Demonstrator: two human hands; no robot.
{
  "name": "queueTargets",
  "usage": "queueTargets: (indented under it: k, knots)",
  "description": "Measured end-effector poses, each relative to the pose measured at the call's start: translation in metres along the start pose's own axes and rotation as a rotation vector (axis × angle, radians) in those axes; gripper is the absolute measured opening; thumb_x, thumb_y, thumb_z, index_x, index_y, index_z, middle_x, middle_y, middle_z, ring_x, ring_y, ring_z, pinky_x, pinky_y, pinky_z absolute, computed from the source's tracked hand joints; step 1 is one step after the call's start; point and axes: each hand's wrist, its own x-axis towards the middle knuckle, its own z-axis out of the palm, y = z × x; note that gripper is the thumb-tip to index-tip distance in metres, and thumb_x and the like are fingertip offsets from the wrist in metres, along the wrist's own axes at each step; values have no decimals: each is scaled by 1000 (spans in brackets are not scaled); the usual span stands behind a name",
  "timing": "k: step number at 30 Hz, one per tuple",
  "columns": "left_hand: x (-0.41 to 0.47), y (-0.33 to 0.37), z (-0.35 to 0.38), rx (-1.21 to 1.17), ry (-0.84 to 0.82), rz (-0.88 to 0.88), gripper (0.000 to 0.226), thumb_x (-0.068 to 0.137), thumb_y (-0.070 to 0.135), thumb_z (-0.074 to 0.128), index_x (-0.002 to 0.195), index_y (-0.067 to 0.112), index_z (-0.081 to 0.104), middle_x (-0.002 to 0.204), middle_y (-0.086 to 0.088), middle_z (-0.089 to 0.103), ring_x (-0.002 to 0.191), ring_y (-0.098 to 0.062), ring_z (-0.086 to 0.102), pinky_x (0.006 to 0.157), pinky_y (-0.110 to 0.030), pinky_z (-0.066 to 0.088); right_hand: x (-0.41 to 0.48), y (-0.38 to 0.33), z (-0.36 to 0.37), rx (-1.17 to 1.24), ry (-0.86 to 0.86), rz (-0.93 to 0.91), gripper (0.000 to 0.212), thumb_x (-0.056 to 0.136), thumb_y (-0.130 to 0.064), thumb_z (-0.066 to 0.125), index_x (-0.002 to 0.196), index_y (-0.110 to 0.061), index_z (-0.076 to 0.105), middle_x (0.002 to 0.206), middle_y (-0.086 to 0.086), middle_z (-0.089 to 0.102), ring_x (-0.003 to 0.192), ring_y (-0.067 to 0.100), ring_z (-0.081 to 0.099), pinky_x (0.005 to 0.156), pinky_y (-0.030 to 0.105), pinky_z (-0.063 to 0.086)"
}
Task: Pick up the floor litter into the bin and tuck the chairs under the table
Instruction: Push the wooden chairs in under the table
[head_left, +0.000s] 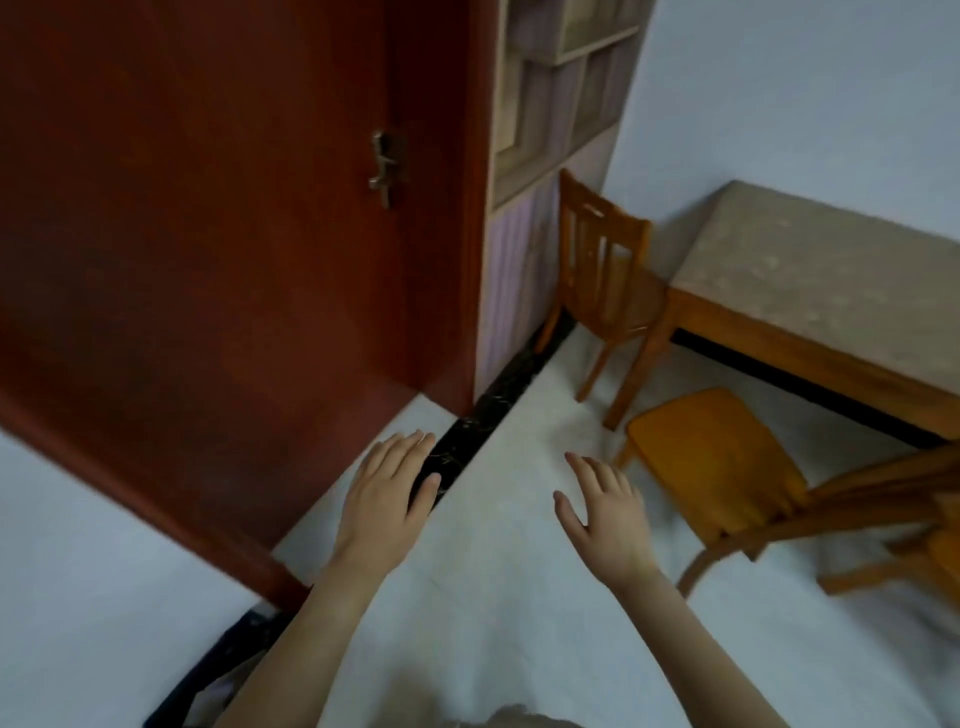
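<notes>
Door (208, 234): red-brown wood, smooth, fills 9 to 11 o'clock; its lower edge slants across the floor.
Floor (519, 597): pale, smooth; an open lane runs from 6 o'clock up to the chairs.
Surface (810, 291): rectangular, speckled beige top on an orange wood frame, at 2 o'clock, against the wall.
Shelf unit (550, 130): boxy wood compartments over lilac ribbed panels, at 12 o'clock, beside the door.
Near chair (711, 462): orange wood with a rounded flat seat, at 3 o'clock, standing out on the floor before the surface's long edge; its back is blurred.
Far chair (602, 270): slatted back, at 1 o'clock, at the surface's short end, its back near the shelf unit.
Threshold strip (498, 405): black, veined like marble, running diagonally.
Left hand (384, 499): flat with fingers together, holding nothing, over the strip.
Right hand (608, 514): fingers spread, holding nothing, near the near chair's seat.
Door handle (387, 166): dull metal.
</notes>
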Motion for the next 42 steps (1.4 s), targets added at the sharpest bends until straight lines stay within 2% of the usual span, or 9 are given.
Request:
queueTargets:
  k: [4,8,13,20,25,27,35,39,42]
  knots:
    - [42,49,47,-42,-78,86,54,98,46,28,138,15,50,140,0,52,132,-18,42,112,-38,27,5,53,-29,-11,18,115,58,97,-55,31,145,-23,43,142,-1,51,131,24,44,108,39,34]
    - [94,89,76,-61,-127,153,56,97,48,28,139,16,49,141,1,50,133,-18,41,113,-28,21,26,100,-53,-2,47,193,57,97,-54,34,147,-25,39,146,-1,47,136,22,39,111,41,33]
    - [153,105,103,-74,-151,185,54,96,45,31,139,16,49,142,2,49,134,-17,38,111,-17,10,70,137,-56,26,53,261,60,97,-57,31,147,-26,38,147,-1,46,135,22,40,112,45,36]
    - [256,87,151,-87,-190,222,56,95,47,29,139,18,48,142,3,49,134,-13,37,111,-21,18,167,169,-45,27,62,267,64,95,-59,26,145,-21,42,143,1,50,131,22,45,108,41,39]
    - [379,68,171,-104,-210,268,56,95,48,29,141,19,45,144,4,46,135,-13,36,112,-37,31,279,194,-50,25,106,270,56,97,-51,39,145,-22,40,141,0,50,130,21,45,106,41,41]
    - [432,62,170,-92,-197,294,56,95,47,31,140,18,47,143,2,48,134,-15,39,111,-39,32,324,198,-57,36,132,266,54,98,-48,43,145,-21,41,141,2,50,130,23,46,105,42,41]
    - [593,56,202,-54,-209,341,59,96,51,25,142,19,44,145,2,45,136,-16,36,112,-36,31,465,240,-78,106,170,279,55,98,-41,49,146,-18,39,144,5,47,134,23,41,108,42,40]
    - [650,53,247,-40,-263,305,61,94,54,23,143,23,41,148,5,42,138,-13,31,112,-32,27,529,284,-69,111,135,267,66,93,-57,34,146,-18,40,142,4,48,133,22,42,107,44,41]
    - [696,56,276,-39,-283,264,61,94,54,23,143,24,40,148,5,41,139,-13,31,113,-32,27,586,319,-62,113,108,226,67,93,-59,31,145,-18,40,141,3,49,131,22,43,106,42,41]
